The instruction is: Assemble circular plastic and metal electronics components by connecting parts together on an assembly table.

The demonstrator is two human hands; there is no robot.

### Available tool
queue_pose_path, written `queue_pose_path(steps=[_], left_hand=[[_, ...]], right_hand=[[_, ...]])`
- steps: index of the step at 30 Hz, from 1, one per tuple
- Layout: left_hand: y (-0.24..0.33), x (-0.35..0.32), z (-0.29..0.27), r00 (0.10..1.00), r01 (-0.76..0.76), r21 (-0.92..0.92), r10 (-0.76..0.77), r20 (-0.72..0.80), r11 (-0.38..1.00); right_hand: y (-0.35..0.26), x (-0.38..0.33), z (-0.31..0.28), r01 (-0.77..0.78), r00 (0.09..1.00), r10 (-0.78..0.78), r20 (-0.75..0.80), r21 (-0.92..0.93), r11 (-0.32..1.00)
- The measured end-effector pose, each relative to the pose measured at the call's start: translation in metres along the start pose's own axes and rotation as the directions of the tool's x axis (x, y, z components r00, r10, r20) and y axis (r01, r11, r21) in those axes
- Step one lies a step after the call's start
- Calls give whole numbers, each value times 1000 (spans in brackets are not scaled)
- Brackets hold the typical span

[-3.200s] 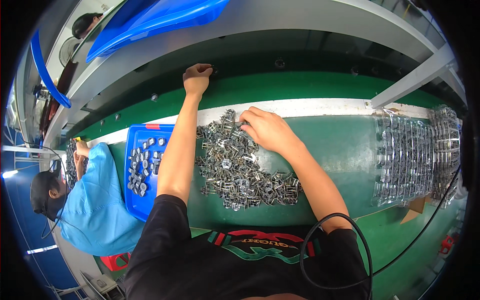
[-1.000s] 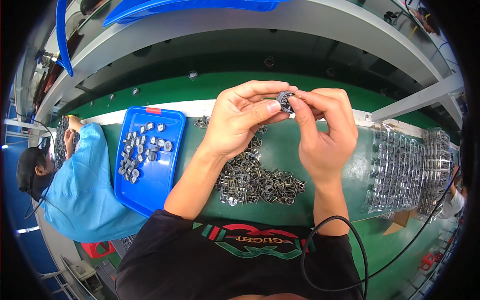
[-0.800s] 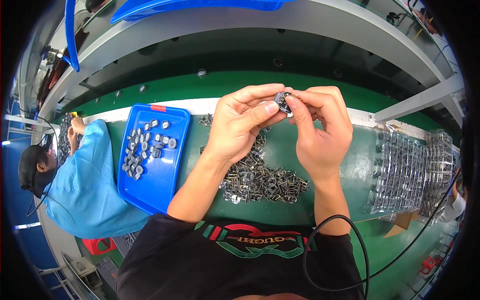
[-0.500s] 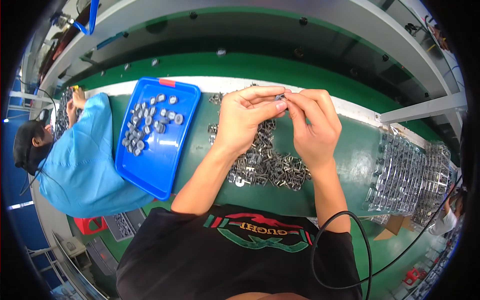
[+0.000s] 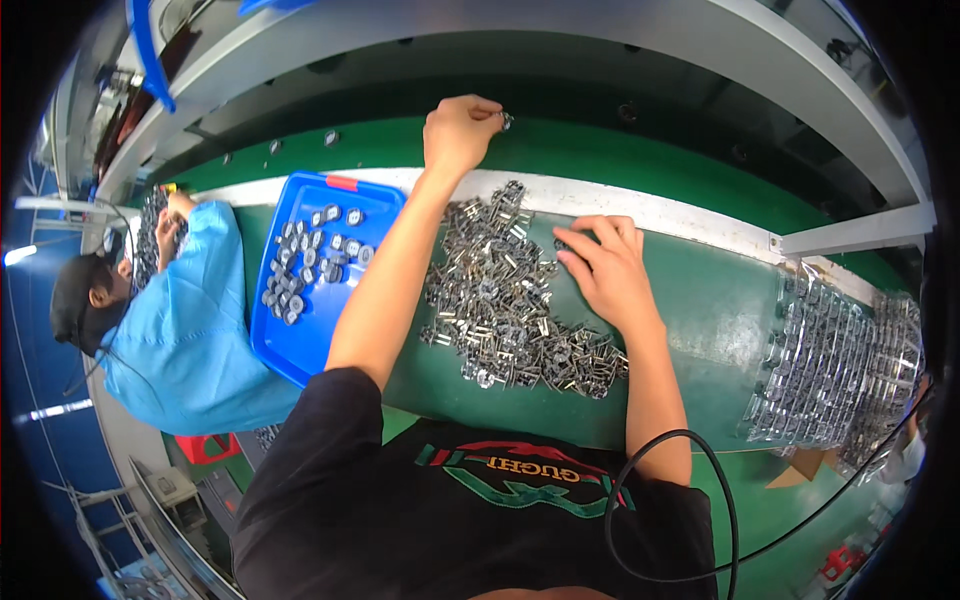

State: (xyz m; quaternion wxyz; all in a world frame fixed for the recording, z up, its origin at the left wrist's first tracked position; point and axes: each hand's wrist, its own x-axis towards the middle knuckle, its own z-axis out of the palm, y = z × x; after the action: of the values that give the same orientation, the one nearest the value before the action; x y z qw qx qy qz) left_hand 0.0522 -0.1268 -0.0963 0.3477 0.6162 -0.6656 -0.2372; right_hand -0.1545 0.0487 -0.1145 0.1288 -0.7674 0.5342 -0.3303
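Two hands work over the green worktop: the left hand reaches past the white strip at its far edge, fingers pinched on a small metal part (too small to make out its shape), while the right hand lies fingers spread, holding nothing, at the right edge of the heap of metal clips. A blue tray of round parts sits toward the left edge, partly hidden by the forearm. Stacked clear trays blur toward the right edge.
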Motion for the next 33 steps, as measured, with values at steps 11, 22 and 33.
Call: queue_pose_path(steps=[11,22,33], left_hand=[[-26,90,35,992,-36,175,14,126,984],[10,7,-10,941,-85,-22,88,326,996],[62,-148,-40,803,554,-785,70,592,278]], right_hand=[[7,-6,-1,12,1000,-13,-8,-22,1000],[8,-5,-8,-206,926,351,-143,586,784],[-52,-1,-45,-100,900,403,-166,822,561]])
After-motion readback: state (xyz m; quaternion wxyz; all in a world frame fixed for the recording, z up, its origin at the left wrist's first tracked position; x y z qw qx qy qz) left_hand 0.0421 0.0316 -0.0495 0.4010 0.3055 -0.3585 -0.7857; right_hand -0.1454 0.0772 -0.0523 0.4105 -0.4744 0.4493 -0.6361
